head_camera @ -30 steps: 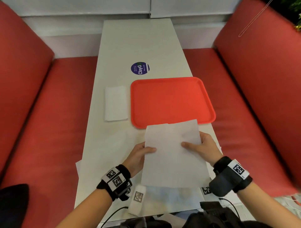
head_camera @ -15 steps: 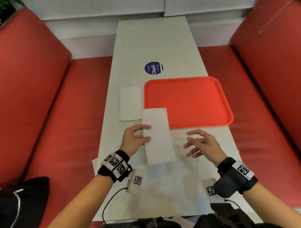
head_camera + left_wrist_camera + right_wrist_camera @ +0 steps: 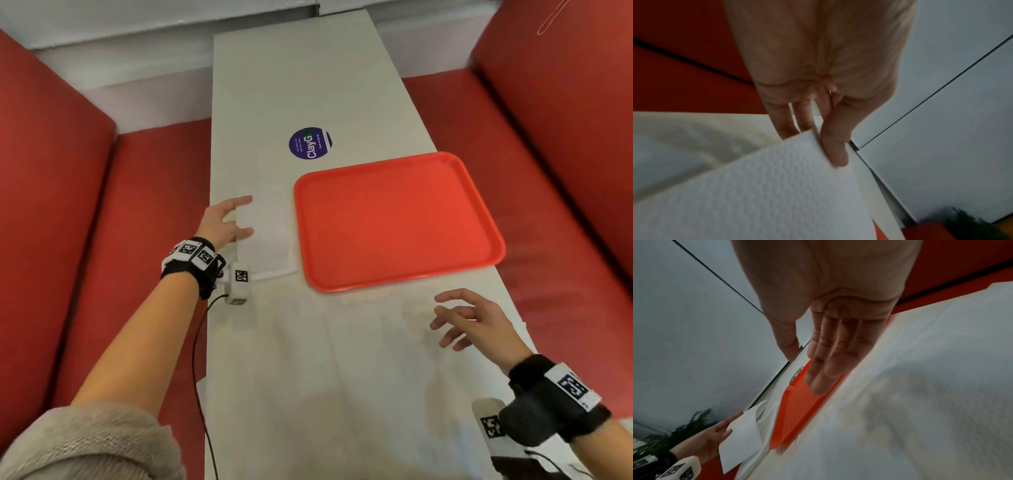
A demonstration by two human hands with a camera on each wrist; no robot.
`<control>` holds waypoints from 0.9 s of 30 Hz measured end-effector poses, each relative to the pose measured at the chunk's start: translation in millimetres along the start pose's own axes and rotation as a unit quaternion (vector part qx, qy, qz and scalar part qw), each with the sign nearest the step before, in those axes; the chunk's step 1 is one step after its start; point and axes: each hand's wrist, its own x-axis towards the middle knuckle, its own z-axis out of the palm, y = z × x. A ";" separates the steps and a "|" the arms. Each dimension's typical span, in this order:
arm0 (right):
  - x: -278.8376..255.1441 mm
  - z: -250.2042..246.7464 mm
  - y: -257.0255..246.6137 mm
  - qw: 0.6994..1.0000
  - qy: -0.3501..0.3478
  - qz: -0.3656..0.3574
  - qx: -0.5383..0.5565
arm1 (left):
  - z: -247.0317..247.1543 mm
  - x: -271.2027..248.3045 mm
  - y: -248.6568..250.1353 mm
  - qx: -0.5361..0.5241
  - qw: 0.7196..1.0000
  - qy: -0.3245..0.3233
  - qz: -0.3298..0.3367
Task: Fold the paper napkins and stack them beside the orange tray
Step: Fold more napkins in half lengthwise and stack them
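A folded napkin (image 3: 265, 236), pinched in the left hand (image 3: 222, 222), comes down on the stack just left of the orange tray (image 3: 397, 222), which holds nothing. The right hand (image 3: 476, 322), fingers spread and holding nothing, hovers over unfolded napkins (image 3: 342, 377) at the counter's (image 3: 308, 68) near end; folding seems partly done.
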 end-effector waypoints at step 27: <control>18.3 -3.1 32.8 0.993 0.026 -0.008 -0.114 | 75.4 -56.0 11.3 0.221 0.967 0.102 0.079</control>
